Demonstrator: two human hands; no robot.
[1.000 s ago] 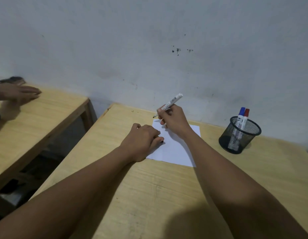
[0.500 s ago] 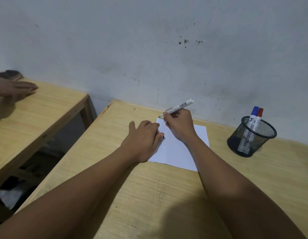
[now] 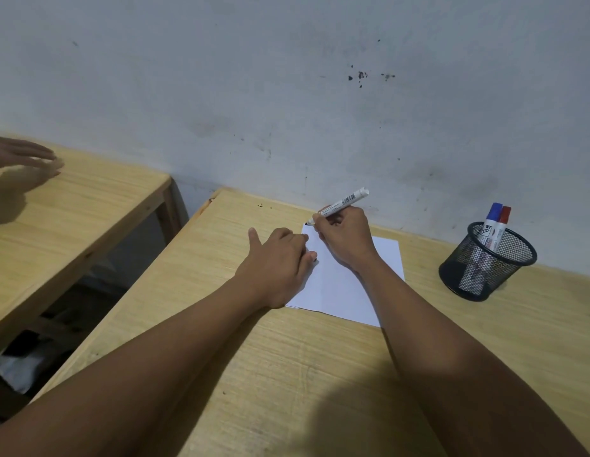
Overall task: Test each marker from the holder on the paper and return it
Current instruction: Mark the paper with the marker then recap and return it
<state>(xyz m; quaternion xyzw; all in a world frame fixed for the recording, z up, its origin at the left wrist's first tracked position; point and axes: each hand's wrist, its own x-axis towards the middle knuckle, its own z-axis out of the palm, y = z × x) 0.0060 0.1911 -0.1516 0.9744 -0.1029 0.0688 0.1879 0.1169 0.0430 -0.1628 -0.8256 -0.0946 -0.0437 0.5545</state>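
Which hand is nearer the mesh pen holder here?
Right. The right hand writes with a marker on the paper, left of the holder; the left hand rests farther left.

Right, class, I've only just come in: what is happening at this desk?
A person is trying out markers on paper. The right hand holds a white marker, its dark tip at the far left corner of the sheet of paper. The left hand rests on the sheet's left edge. Blue-capped and red-capped markers stand in the black mesh holder to the right.
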